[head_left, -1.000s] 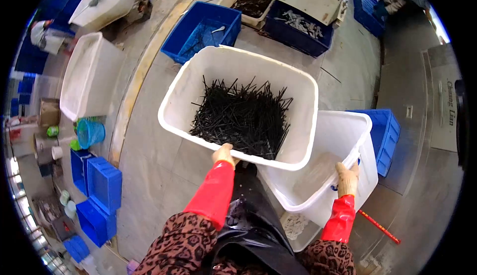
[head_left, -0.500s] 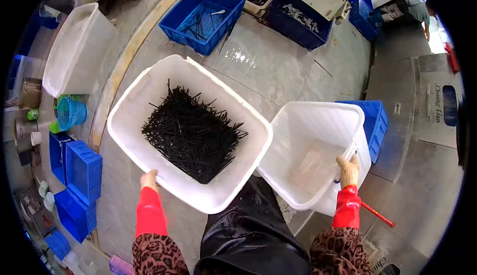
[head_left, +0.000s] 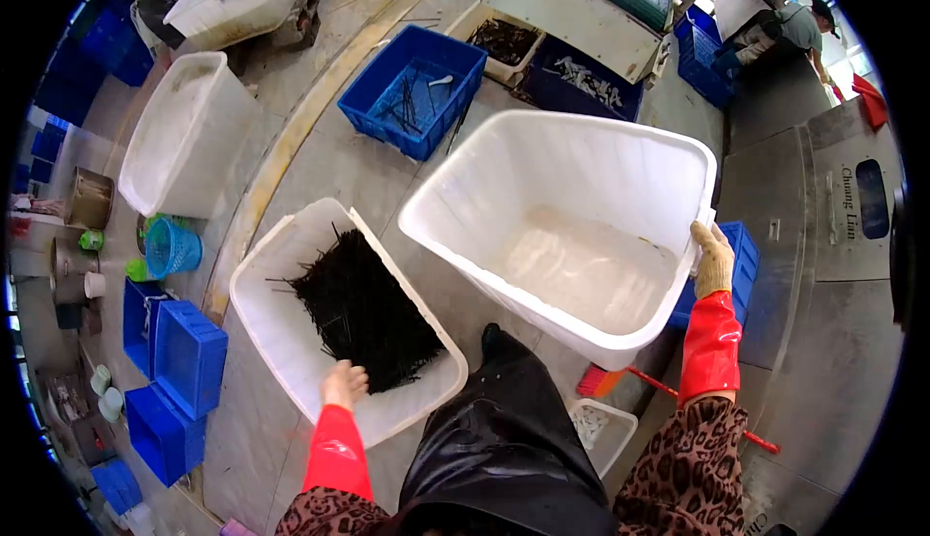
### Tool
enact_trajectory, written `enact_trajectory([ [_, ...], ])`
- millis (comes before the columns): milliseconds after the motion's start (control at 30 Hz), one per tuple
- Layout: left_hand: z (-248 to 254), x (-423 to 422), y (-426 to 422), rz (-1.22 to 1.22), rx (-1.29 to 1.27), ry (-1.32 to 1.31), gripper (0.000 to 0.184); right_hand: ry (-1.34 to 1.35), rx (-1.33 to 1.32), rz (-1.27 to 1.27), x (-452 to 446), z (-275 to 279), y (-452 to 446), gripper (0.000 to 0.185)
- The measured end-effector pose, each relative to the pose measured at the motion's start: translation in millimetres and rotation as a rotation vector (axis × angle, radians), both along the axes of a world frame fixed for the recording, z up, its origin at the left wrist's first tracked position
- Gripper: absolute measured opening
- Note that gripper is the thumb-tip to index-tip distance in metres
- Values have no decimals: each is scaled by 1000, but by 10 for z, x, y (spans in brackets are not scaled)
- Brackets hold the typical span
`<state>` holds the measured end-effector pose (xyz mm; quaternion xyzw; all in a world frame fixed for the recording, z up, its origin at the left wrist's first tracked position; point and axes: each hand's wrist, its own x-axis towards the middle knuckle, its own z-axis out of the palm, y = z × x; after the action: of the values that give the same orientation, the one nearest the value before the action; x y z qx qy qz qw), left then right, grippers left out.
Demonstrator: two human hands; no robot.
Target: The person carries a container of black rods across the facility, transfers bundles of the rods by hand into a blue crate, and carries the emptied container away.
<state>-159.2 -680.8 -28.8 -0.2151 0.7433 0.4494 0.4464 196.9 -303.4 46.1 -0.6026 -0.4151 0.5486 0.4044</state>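
Note:
A white tub [head_left: 281, 294] stands at the lower left with a heap of thin black sticks [head_left: 363, 308] in it. My left hand [head_left: 344, 383], gloved with a red sleeve cover, is over its near edge; the fingers are slightly curled and apart, holding nothing. My right hand [head_left: 713, 249], in a pale glove, grips the right rim of a second white tub [head_left: 572, 173], which is tilted toward me. That tub holds only a little cloudy liquid or residue at its bottom.
A blue crate [head_left: 412, 91] with a white spoon lies ahead. Farther on are a tub of dark pieces [head_left: 504, 40] and a dark blue crate [head_left: 581, 81]. Blue crates [head_left: 189, 357] and a large white tub [head_left: 179, 139] stand left. Two people [head_left: 799, 32] work in the background.
The tub of black sticks has gone lower and my left hand has let go of its rim. The second white tub has moved up and forward in my right hand.

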Motion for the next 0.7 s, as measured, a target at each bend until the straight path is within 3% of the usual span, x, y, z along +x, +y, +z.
enact_trajectory([
  [67, -55, 260, 454, -61, 61, -86, 41, 53, 26, -19, 96, -75, 83, 35],
  [200, -277, 760, 2153, -211, 123, -212, 44, -59, -91, 60, 310, -645, 1169, 34],
  [333, -737, 1184, 3520, -215, 153, -231, 52, -68, -191, 115, 378, -1561, 2046, 33],
  [400, -1239, 1439, 4306, -176, 149, -234, 54, -373, -362, 108, 483, -2023, 2676, 34],
  [467, -1859, 1753, 5326, -163, 100, -206, 55, -155, -380, -9, 872, -2870, 3480, 36],
  [567, -2788, 2061, 6734, -206, 41, -160, 55, -152, -493, -92, 1149, -3780, 4575, 33],
  [667, -3501, 2109, 7130, -375, -31, -148, 55, -10, -679, -64, 1392, -4568, 4802, 34],
  [700, -3712, 2134, 7147, -485, -58, -138, 55, -237, -719, 74, 1445, -4696, 4796, 34],
])
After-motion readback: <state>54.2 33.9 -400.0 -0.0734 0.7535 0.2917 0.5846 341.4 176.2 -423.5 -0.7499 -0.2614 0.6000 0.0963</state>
